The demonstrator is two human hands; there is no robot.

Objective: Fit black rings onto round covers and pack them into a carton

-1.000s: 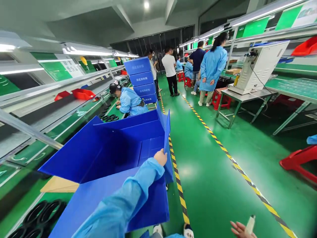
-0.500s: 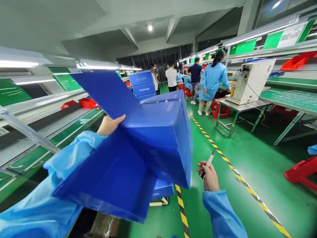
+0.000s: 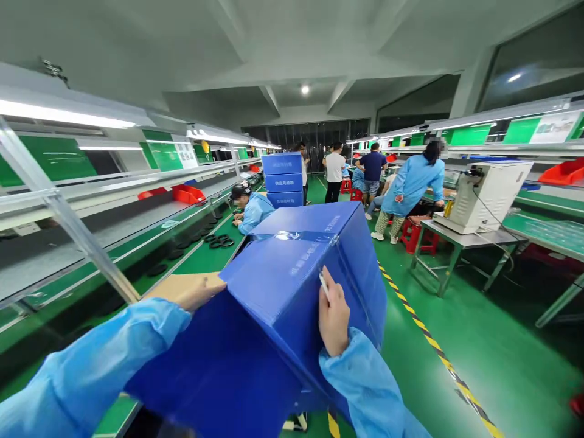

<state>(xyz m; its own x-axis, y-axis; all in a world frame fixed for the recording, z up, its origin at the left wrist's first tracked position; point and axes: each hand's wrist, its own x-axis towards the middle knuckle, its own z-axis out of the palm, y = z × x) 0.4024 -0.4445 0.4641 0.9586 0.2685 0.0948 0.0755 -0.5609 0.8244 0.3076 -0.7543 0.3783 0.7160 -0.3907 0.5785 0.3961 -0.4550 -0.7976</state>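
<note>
A big blue corrugated plastic box (image 3: 283,274) tilts in front of me, with pale printing and clear tape across its upper side. One wide flap (image 3: 219,377) hangs down toward me. My left hand (image 3: 201,294) is closed on the box's near left edge. In the fingers of my right hand (image 3: 335,313) is a slim white pen-like tool (image 3: 324,285), its tip close to the box's right-hand side. Whether the tip touches the plastic I cannot tell. Both my sleeves are light blue.
Several blue boxes (image 3: 283,182) stand stacked ahead. A seated co-worker (image 3: 255,210) leans over the green-topped bench line at left, near black rings (image 3: 219,241). A white machine (image 3: 490,194) sits on a metal table at right. Yellow-black tape (image 3: 424,319) marks the floor.
The box has turned and swung lower, bringing its taped, printed side up. My right hand has moved left and up from beside the box to against its side, still with the white tool.
</note>
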